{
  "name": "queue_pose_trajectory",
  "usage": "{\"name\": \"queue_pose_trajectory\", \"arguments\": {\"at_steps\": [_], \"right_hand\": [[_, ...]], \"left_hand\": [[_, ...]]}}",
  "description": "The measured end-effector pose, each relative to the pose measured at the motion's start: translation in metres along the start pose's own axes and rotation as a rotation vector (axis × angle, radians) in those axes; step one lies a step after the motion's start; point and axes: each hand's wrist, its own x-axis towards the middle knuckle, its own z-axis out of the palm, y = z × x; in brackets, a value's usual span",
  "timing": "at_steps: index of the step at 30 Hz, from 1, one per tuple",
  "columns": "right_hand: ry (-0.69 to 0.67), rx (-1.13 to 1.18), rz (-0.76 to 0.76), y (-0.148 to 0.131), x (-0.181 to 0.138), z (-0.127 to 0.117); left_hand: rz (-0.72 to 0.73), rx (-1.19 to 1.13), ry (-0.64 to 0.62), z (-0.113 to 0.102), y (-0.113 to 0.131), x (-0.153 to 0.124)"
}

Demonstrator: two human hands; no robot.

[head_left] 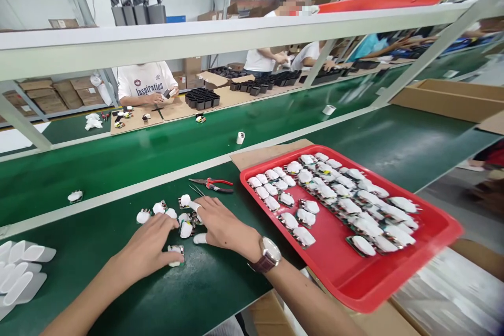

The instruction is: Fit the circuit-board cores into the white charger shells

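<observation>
My left hand (pixel 151 245) lies on the green bench (pixel 165 294), fingers curled over a small white part with a circuit board (pixel 175 250) pressed under thumb and fingers. My right hand (pixel 220 223), with a wristwatch and white finger cots, rests flat with fingers spread among a cluster of small white parts (pixel 173 214). Red-handled pliers (pixel 214 185) and thin tweezers lie just beyond the fingers.
A red tray (pixel 397 268) full of several white parts sits to the right on cardboard. White plastic shells (pixel 19 273) lie at the left edge. A green conveyor belt (pixel 165 152) runs behind, carrying stray parts. People work at the far bench with black trays.
</observation>
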Motion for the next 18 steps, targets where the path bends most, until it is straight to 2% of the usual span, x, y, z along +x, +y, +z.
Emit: {"name": "queue_pose_trajectory", "arguments": {"at_steps": [4,7,10,14,18], "right_hand": [[-0.001,-0.040,0.080,0.006,-0.007,-0.003],[-0.034,-0.068,0.116,0.006,-0.005,0.001],[-0.061,-0.079,0.143,0.006,-0.001,0.005],[-0.081,-0.075,0.168,0.009,-0.001,0.001],[-0.097,-0.083,0.160,0.013,-0.009,-0.009]], "left_hand": [[0.109,0.022,0.151,0.017,-0.015,0.020],[0.224,0.071,0.166,0.034,-0.024,0.036],[0.262,0.079,0.197,0.042,-0.029,0.045],[0.252,0.048,0.183,0.033,-0.029,0.039],[0.168,0.067,0.146,0.019,-0.034,0.018]]}}
